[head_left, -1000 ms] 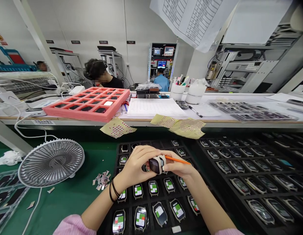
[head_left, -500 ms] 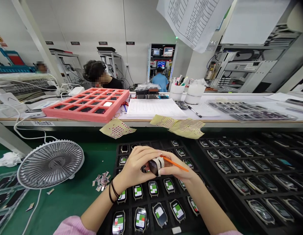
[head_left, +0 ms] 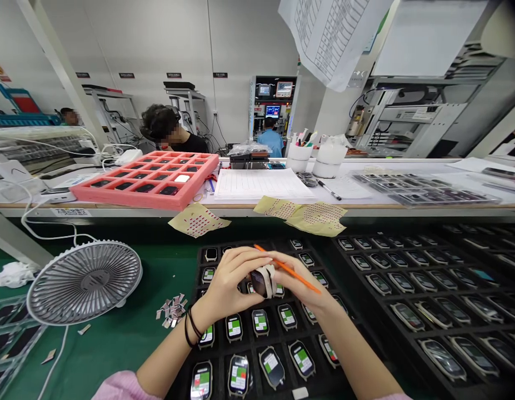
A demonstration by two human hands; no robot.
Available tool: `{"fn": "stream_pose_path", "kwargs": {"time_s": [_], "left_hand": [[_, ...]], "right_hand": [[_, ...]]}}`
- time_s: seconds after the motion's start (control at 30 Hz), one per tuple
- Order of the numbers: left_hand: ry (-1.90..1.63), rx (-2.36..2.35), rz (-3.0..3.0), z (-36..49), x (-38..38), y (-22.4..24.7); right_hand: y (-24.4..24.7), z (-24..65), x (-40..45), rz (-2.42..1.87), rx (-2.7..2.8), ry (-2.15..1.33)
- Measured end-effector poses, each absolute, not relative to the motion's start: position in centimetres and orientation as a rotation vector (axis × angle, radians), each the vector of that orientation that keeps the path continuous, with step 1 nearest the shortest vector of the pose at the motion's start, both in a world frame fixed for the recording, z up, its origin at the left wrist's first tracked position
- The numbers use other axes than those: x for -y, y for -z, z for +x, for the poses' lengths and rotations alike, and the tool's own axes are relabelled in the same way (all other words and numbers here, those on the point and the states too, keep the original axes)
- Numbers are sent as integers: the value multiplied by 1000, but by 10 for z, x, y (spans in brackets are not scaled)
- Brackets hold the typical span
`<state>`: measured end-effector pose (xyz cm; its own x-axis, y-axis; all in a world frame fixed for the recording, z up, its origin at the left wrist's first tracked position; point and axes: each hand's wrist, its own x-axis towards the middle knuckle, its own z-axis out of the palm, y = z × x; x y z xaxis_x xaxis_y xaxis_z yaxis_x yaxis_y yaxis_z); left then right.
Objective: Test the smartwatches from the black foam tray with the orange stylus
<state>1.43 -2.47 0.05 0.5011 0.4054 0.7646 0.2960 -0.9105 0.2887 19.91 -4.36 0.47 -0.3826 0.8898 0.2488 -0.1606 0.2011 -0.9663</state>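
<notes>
Above a black tray (head_left: 248, 349), a person's left hand (head_left: 233, 278) curls snugly around a watch (head_left: 260, 284), fingers over and thumb below, with the watch's dark screen facing left and its pale rim toward the right hand (head_left: 294, 288). Bent in close beside it, the right hand grips a stick (head_left: 296, 275) that slants over its upper side, one end rising past the knuckles; whether its fingertips also touch the watch cannot be told. Under the grip, lit watches (head_left: 260, 322) fill pockets of the tray, near both wrists. Left of the grip, beyond the tray's edge, scraps (head_left: 172, 309) lie on a green mat (head_left: 128, 344), with room on the mat between them and a fan (head_left: 86, 282) farther out. Right of the grip, a second tray (head_left: 407, 343) runs alongside the forearm. Ahead of the grip, the front edge of a shelf (head_left: 124, 213) crosses well apart from the knuckles, and yellow sheets (head_left: 199, 220) hang from it into the gap.
</notes>
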Motion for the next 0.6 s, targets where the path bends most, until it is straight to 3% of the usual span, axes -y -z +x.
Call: {"fn": "stream_pose_path", "kwargs": {"time_s": [0.2,0.6], "left_hand": [[-1313,-782,2433,8,21,2],[-1276,-854,2385,10,28,3]], "right_hand": [[-14,212,56,-663,1360,-854],[-7,209,69,-563,1512,-653]]}}
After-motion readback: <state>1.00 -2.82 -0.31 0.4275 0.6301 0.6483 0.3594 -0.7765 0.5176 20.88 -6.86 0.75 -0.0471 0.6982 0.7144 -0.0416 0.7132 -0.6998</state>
